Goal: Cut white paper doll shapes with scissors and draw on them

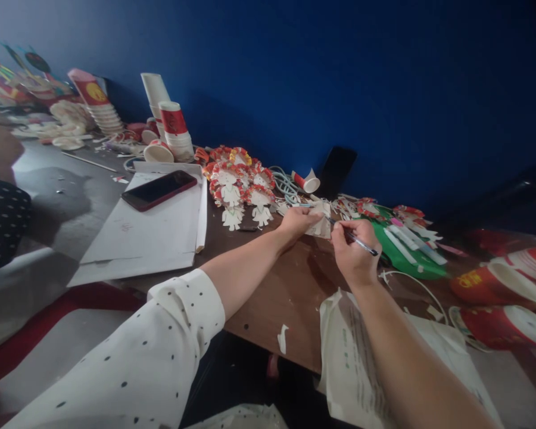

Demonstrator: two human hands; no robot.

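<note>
A pen (361, 243) with a clear barrel is gripped in my right hand (355, 250), its tip angled at a whitish piece of paper (320, 227). My left hand (300, 221) is closed on the left side of that paper, thumb on top. The fingers beneath it are hidden. To the left of my hands lies a cluster of paper-cut figures (232, 190) with red and orange frilled tops. Just right of the pen hand, several markers (404, 241) rest on a green sheet (386, 245).
A phone (161, 189) lies on a white box (138, 238) at left. Stacked paper cups (176, 134) stand by the blue wall, and red cups (495, 285) lie at right. A dark phone (338, 170) leans on the wall. Another person's dotted sleeve (2, 220) shows at far left.
</note>
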